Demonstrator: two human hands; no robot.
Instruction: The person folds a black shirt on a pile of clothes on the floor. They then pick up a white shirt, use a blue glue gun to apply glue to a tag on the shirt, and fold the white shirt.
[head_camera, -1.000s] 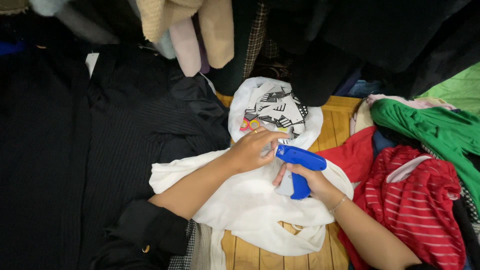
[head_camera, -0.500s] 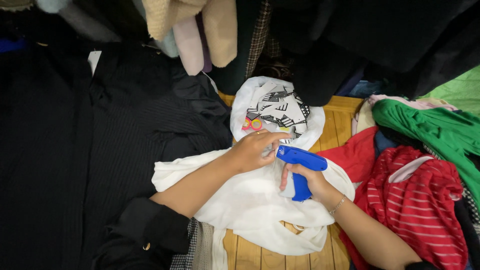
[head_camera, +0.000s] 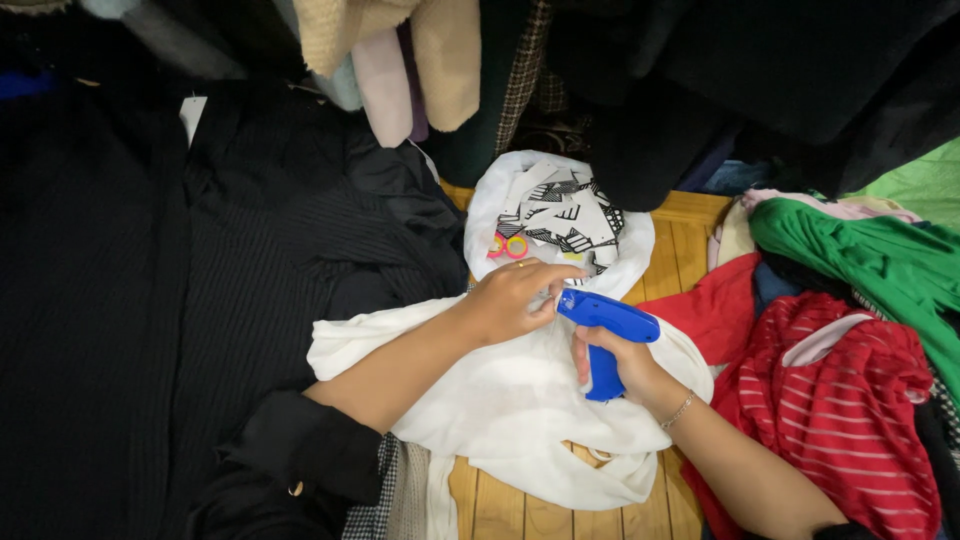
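Note:
A white garment lies bunched on a wooden slatted surface at the centre. My left hand pinches a fold of this white cloth near its upper edge. My right hand grips a blue tagging gun by its handle, with the gun's nose touching the cloth right beside my left fingers. Just behind lies a white bag filled with black-and-white printed paper tags and small pink and yellow rings.
A black striped garment with a white tag covers the left side. Red, red-striped and green clothes are piled at the right. Beige and pink knitwear and dark clothes hang along the top.
My left hand has shifted slightly on the white cloth and the gun's nose has closed in against my fingers. Little else has moved.

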